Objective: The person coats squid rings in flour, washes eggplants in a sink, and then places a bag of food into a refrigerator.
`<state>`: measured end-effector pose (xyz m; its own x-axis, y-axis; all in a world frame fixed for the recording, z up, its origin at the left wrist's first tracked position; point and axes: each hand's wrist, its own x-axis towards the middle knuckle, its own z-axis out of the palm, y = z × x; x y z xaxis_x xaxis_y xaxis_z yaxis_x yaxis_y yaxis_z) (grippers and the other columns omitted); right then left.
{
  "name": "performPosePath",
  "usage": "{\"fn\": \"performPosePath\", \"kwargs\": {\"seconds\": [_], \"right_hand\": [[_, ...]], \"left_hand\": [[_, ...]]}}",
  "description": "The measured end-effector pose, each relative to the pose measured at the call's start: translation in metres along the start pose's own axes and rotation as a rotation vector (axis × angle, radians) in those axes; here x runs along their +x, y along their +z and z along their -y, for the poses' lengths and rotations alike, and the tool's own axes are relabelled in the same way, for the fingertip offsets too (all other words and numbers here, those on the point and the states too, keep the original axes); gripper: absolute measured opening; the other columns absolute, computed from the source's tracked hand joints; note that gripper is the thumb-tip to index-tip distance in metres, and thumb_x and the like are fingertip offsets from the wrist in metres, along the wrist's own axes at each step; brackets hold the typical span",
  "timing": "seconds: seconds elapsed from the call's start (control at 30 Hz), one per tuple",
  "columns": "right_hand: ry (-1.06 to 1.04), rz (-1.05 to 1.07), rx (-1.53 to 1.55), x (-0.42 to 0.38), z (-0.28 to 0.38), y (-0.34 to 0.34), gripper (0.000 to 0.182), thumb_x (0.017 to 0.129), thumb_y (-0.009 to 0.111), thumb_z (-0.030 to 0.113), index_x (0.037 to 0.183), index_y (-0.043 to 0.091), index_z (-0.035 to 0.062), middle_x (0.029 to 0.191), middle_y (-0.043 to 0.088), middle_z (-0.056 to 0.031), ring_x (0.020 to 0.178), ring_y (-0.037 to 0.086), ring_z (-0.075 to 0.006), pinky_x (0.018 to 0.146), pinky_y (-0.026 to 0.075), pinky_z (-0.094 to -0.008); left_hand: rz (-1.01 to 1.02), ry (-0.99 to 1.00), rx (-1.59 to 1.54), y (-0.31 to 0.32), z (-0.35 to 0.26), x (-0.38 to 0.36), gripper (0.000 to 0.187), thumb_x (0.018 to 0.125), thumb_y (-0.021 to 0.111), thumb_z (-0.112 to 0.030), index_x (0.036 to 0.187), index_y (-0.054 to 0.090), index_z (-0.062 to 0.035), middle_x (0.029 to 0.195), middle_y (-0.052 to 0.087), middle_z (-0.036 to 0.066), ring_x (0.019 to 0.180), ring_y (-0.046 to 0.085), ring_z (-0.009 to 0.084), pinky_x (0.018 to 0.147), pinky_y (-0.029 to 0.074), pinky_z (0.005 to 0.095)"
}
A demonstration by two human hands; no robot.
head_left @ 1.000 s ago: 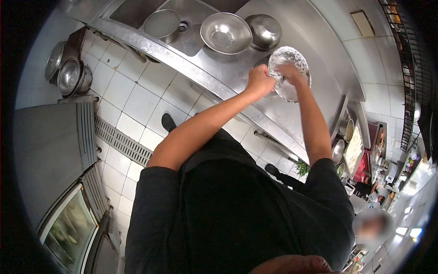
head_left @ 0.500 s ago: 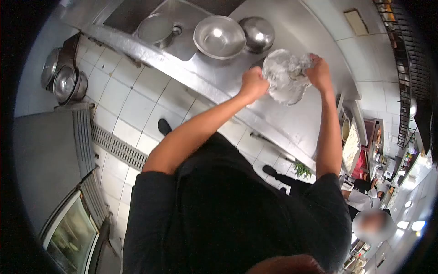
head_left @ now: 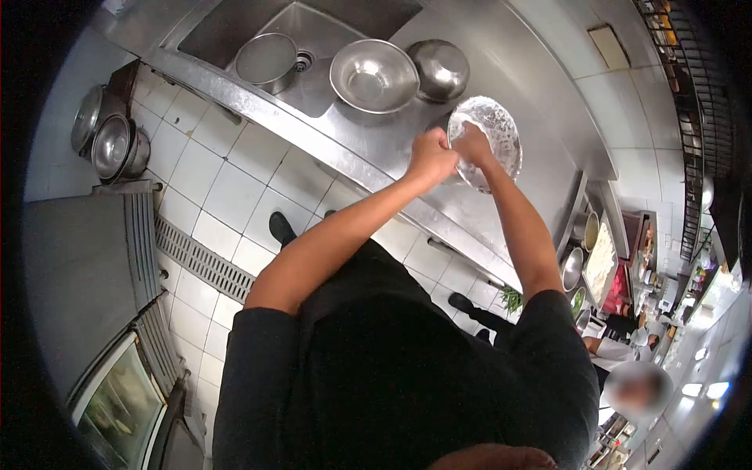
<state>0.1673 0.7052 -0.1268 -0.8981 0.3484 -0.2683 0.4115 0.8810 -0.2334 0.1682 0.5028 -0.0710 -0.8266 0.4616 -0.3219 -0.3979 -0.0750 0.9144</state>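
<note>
A metal bowl (head_left: pixel 507 145) smeared with a white paste-like substance tilts over the steel counter. My left hand (head_left: pixel 433 159) is closed on its left rim. Inside the bowl, my right hand (head_left: pixel 473 146) is bent down against the coated wall, fingers curled and partly hidden. White material (head_left: pixel 468 125) shows at those fingertips; I cannot make out what it is. Left of the coated bowl, a wide steel bowl (head_left: pixel 374 78) stands upright, and a rounded steel bowl (head_left: pixel 440 72) lies upside down beside it.
A sink (head_left: pixel 329 27) with a round steel pan (head_left: pixel 266 61) lies at the upper left. More steel bowls (head_left: pixel 112 145) are stacked by the left wall. A drain grate (head_left: pixel 200 254) runs along the tiled floor. At the far right a co-worker (head_left: pixel 615 352) stands near pots.
My right hand has left the bowl's right rim, where it gripped crumpled whitish, film-like material, and moved left into the bowl. The bowl's tilt has changed. My left hand keeps its hold.
</note>
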Motion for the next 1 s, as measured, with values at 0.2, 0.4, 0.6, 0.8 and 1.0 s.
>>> {"fn": "performPosePath", "kwargs": {"seconds": [0.2,0.4,0.6,0.8,1.0], "right_hand": [[-0.089,-0.453,-0.395,-0.051,0.034,-0.068,0.049,0.066,0.072,0.027,0.109,0.060,0.0052,0.109,0.061,-0.0231,0.103,0.059,-0.0381,0.086,0.047,-0.0471],[-0.143,-0.115,-0.190,-0.034,0.004,-0.072,0.047,0.069,0.072,0.031,0.105,0.059,0.0021,0.101,0.063,-0.0253,0.098,0.060,-0.0383,0.081,0.048,-0.0484],[-0.375,0.108,-0.080,0.023,0.027,-0.005,0.037,0.070,0.063,0.027,0.093,0.065,-0.0014,0.094,0.065,-0.0249,0.089,0.062,-0.0403,0.080,0.049,-0.0450],[-0.301,0.373,-0.386,-0.035,0.049,-0.077,0.056,0.069,0.066,0.029,0.118,0.057,0.0044,0.123,0.052,-0.0282,0.109,0.055,-0.0407,0.090,0.046,-0.0434],[-0.004,0.120,-0.572,-0.047,0.027,-0.061,0.075,0.070,0.070,0.022,0.138,0.040,0.0163,0.127,0.046,-0.0265,0.109,0.055,-0.0428,0.091,0.047,-0.0475]], "left_hand": [[0.044,-0.047,-0.058,-0.002,-0.008,-0.009,0.019,0.064,0.064,0.009,0.071,0.047,0.0023,0.076,0.053,0.009,0.064,0.060,0.0176,0.051,0.055,0.0303],[0.050,-0.046,-0.057,-0.003,-0.006,-0.007,0.019,0.064,0.064,0.008,0.071,0.047,0.0017,0.074,0.052,0.009,0.064,0.060,0.0178,0.051,0.055,0.0304],[0.038,-0.054,-0.025,0.002,-0.004,-0.003,0.020,0.064,0.063,0.008,0.070,0.046,0.0009,0.072,0.052,0.008,0.065,0.060,0.0174,0.051,0.055,0.0295],[-0.014,-0.002,-0.069,0.005,0.008,0.002,0.020,0.064,0.063,0.008,0.074,0.047,0.0015,0.075,0.053,0.009,0.065,0.060,0.0180,0.051,0.055,0.0308],[0.021,-0.059,0.004,0.008,-0.004,-0.003,0.019,0.066,0.062,0.008,0.076,0.047,0.0026,0.076,0.053,0.010,0.064,0.062,0.0198,0.052,0.056,0.0314]]}}
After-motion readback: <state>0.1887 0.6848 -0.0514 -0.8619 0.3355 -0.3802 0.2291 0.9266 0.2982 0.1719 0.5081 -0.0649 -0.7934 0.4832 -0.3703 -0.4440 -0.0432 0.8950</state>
